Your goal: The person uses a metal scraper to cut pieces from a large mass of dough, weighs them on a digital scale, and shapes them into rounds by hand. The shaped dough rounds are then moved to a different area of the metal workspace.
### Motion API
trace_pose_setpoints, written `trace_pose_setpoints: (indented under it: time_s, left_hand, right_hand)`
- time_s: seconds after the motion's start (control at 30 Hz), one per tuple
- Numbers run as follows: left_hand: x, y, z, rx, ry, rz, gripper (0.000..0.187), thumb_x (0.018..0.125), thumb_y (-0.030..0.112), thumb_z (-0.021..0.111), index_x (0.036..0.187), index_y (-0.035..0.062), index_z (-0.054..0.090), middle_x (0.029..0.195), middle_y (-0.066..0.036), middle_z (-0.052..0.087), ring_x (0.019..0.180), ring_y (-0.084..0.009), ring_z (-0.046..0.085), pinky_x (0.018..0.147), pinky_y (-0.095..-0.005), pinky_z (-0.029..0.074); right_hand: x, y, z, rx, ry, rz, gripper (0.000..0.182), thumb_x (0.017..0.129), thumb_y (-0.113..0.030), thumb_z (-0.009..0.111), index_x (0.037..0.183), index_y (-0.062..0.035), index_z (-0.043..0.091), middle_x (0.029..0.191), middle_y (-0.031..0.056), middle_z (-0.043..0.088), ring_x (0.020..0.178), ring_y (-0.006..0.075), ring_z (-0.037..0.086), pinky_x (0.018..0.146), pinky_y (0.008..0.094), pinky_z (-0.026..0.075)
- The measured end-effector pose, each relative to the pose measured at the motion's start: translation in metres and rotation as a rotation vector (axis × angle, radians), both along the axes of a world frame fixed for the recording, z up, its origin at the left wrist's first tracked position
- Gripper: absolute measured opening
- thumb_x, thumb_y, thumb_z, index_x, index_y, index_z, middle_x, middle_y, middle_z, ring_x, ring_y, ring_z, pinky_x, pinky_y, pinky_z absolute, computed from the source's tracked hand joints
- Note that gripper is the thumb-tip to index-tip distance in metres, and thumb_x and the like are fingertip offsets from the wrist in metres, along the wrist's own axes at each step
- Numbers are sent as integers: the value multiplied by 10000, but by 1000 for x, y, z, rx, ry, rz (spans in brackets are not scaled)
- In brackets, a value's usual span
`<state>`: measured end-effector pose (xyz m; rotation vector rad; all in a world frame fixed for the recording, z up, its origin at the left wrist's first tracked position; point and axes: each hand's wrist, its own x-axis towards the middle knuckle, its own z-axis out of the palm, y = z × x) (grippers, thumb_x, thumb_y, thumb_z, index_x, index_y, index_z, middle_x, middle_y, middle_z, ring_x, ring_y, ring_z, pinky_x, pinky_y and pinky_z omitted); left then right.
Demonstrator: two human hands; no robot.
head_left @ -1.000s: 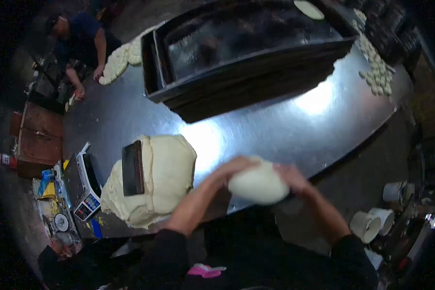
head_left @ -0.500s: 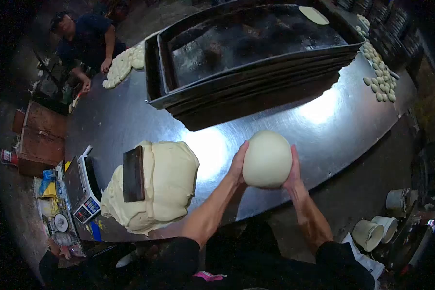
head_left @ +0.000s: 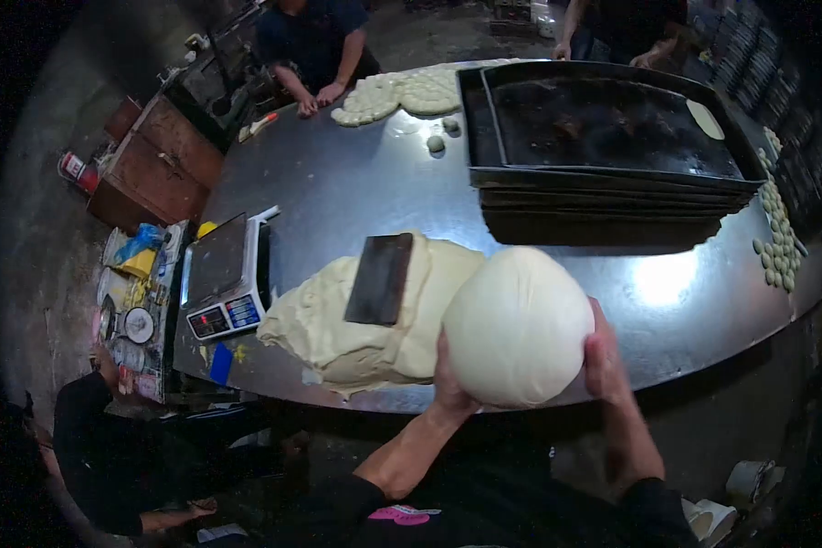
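left hand (head_left: 452, 385) partly hidden, scale display (head_left: 210, 322) unreadable

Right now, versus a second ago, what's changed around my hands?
The dough ball, apparently raised toward the camera, looks larger, now overlapping the dough heap in view. Your left hand and right hand still hold it. The dark plate stays on the heap, the scale beside it.

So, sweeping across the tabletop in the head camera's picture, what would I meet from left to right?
Scale → dark plate → dough ball → small dough pieces near the table's right end.
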<state>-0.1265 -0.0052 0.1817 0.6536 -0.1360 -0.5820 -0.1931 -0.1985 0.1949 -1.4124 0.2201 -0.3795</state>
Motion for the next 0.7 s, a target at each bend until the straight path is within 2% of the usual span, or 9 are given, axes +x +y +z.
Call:
trace_pose_setpoints:
  time_s: [0.13, 0.23, 0.3, 0.37, 0.47, 0.5, 0.6, 0.67, 0.7]
  left_hand:
    - [20, 38, 41, -141, 163, -60, 523, 975, 429, 327, 1330, 47, 376, 1191, -145, 548, 1026, -227, 582, 876, -359, 490]
    - [39, 34, 4, 127, -17, 117, 411, 993, 341, 310, 1137, 18, 519, 883, -68, 608, 787, -156, 575, 738, -292, 471]
    - [46, 24, 6, 301, -236, 259, 394, 993, 318, 315, 1102, 9, 533, 865, -72, 597, 766, -163, 566, 735, -296, 465]
    - [50, 3, -29, 587, -821, 575, 370, 989, 270, 321, 1057, -14, 548, 882, -127, 584, 814, -225, 564, 781, -306, 443]
    - [43, -34, -68, 564, -658, 145, 377, 982, 258, 323, 1069, -18, 564, 1020, -200, 586, 956, -320, 565, 866, -342, 423]
    - [51, -39, -103, 800, -951, -64, 341, 956, 240, 388, 1094, -1, 585, 1170, -223, 556, 1079, -367, 532, 935, -374, 401]
    - [59, -31, -127, 1409, -1605, -108, 335, 905, 232, 476, 1116, -2, 592, 1264, -227, 506, 1146, -367, 498, 976, -441, 373]
    - [54, -51, -95, 1283, -1357, -124, 377, 883, 225, 499, 1181, -3, 537, 1247, -227, 514, 1154, -373, 491, 991, -463, 362]
    - [48, -59, -78, 1174, -1100, -124, 447, 862, 218, 522, 1247, -5, 482, 1231, -227, 522, 1162, -380, 483, 1005, -484, 351]
  right_hand:
    - [28, 41, 25, -508, 23, -33, 800, 884, -628, 391, 1393, -13, 327, 1379, 180, 405, 1277, 295, 388, 1030, 434, 350]
    - [33, 84, -24, 270, 101, 322, 778, 890, -622, 376, 1400, -36, 328, 1398, 175, 393, 1270, 291, 409, 1006, 423, 392]
    - [25, 102, -37, 765, 116, 51, 732, 904, -586, 365, 1378, -29, 358, 1360, 185, 438, 1212, 290, 478, 984, 416, 428]
    - [11, 88, -38, 755, 97, -5, 703, 913, -560, 355, 1364, -21, 373, 1329, 189, 467, 1182, 293, 504, 968, 421, 443]
    - [-1, 36, -62, 727, 49, -82, 649, 947, -512, 269, 1350, -18, 389, 1318, 178, 482, 1182, 301, 501, 993, 434, 415]
    - [-2, 16, -79, 611, 33, -171, 591, 955, -442, 350, 1337, 8, 379, 1315, 190, 477, 1153, 261, 531, 927, 353, 471]
    - [-22, -35, -129, -624, 697, -218, 594, 954, -403, 408, 1396, -18, 313, 1437, 249, 285, 1342, 378, 256, 1092, 468, 219]
    - [-34, -36, -108, -1500, 777, -277, 613, 923, -380, 468, 1389, -11, 321, 1435, 271, 265, 1332, 431, 245, 1077, 498, 223]
    - [-32, -38, -113, -1490, 798, -270, 613, 923, -380, 468, 1389, -11, 321, 1435, 271, 265, 1332, 431, 245, 1077, 498, 223]
